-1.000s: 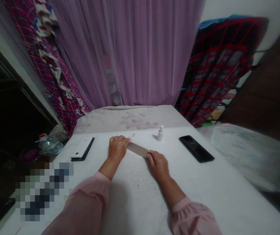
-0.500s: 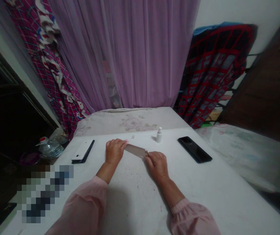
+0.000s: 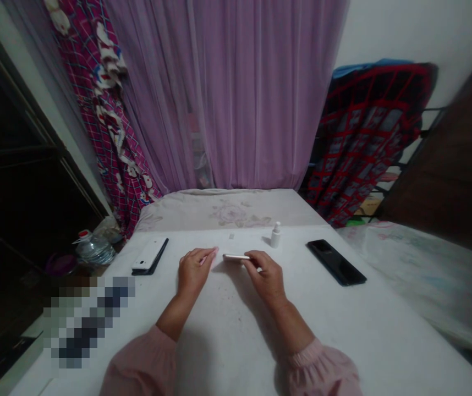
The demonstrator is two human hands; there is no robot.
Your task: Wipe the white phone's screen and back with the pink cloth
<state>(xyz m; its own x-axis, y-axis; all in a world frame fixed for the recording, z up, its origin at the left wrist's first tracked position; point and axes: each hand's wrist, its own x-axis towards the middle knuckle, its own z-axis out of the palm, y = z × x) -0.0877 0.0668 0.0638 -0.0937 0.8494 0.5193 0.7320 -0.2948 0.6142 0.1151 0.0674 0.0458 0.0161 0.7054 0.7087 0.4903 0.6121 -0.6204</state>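
Observation:
In the head view my right hand (image 3: 265, 275) grips one end of a slim phone (image 3: 235, 257), which is turned edge-on above the white table. To its left, my left hand (image 3: 195, 270) is closed on a small pink cloth (image 3: 210, 255), of which only a bit shows past the fingertips. A narrow gap separates the cloth from the phone. Beyond the right hand a small white spray bottle (image 3: 275, 236) stands upright. A tiny pale square (image 3: 231, 236) lies behind the phone.
A white phone lying on a dark one (image 3: 150, 256) is at the left. A black phone (image 3: 335, 262) lies at the right of the white-covered table (image 3: 236, 352). A large clear bottle (image 3: 95, 250) stands beyond the left edge; purple curtains (image 3: 252, 99) hang behind.
My left hand has come off the phone, keeping the pink cloth. My right hand has tilted the phone from its broad face showing to edge-on. The whole view has shifted slightly.

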